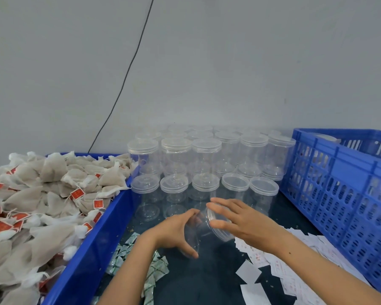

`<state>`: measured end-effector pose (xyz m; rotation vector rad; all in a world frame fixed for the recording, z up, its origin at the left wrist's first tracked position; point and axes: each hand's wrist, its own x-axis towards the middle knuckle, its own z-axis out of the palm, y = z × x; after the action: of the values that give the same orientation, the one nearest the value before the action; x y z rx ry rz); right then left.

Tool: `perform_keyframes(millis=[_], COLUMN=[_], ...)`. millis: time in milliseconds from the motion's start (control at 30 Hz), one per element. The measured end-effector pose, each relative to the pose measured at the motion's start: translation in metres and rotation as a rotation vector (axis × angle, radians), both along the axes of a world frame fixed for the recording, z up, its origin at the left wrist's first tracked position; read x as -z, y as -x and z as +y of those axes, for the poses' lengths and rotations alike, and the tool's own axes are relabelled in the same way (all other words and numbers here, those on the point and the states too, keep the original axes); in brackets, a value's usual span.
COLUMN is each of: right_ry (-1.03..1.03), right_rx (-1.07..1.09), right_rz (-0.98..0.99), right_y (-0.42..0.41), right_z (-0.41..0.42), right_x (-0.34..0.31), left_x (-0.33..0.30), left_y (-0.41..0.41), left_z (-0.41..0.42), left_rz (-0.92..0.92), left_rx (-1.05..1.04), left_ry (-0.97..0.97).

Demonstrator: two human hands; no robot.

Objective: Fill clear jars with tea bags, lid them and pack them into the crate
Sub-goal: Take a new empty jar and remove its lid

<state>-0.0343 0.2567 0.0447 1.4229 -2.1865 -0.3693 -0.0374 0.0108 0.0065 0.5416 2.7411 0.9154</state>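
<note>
Forearms enter from the bottom edge; both hands meet on one clear jar (204,230), held tilted on its side above the dark table (207,282). Left hand (176,233) curls round the jar's base end, thumb under, fingers over. Right hand (240,221) curls over the lid (218,225) at the jar's other end, fingertips on the rim. Jar looks empty.

Judged step: unscrewing the lid before filling. To do well: keep the left grip firm on the base without squeezing the thin wall, turn only the lid, and park it within reach.

Just beyond the grip: rows of lidded empty jars (174,186), stacked two high at the back. Left of the grip: blue bin (92,238) heaped with tea bags (42,194). Right of the grip: blue crate (339,194), slotted walls; contents hard to see. Under the left forearm: green-and-white sachets (154,271). Under the right forearm: white slips (284,267).

Writing: red tags (77,193) on the bags carry pale marks, too small to read. Slips show faint red print, unreadable. No brand legible.
</note>
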Motion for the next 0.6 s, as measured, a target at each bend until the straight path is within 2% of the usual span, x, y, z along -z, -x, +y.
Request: perform_keyframes(millis=[100, 167, 200, 333, 400, 467, 600], right_ry=[-0.014, 0.135, 0.279, 0.978, 1.208, 1.302, 1.215], right_rx=[-0.068, -0.105, -0.095, 0.089, 0.239, 0.329, 0.414], right_rz=[0.080, 0.089, 0.010, -0.503, -0.709, -0.890, -1.032], right_y=[0.007, 0.013, 0.015, 0.014, 0.013, 0.012, 0.003], right_z=[0.006, 0.012, 0.013, 0.014, 0.014, 0.013, 0.001], right_x=[0.000, -0.001, -0.002, 0.011, 0.025, 0.042, 0.069], left_x=[-0.015, -0.024, -0.026, -0.013, 0.005, 0.024, 0.051], left_y=[0.006, 0.006, 0.006, 0.000, -0.005, -0.011, -0.017], left_z=[-0.002, -0.001, 0.000, 0.001, 0.000, 0.001, 0.008], left_rz=[-0.215, -0.325, -0.336, -0.285, -0.282, -0.230, -0.061], left_rx=[0.093, 0.155, 0.155, 0.066, -0.010, -0.137, -0.380], left_ry=[-0.008, -0.025, -0.051, -0.244, -0.395, -0.550, -0.731])
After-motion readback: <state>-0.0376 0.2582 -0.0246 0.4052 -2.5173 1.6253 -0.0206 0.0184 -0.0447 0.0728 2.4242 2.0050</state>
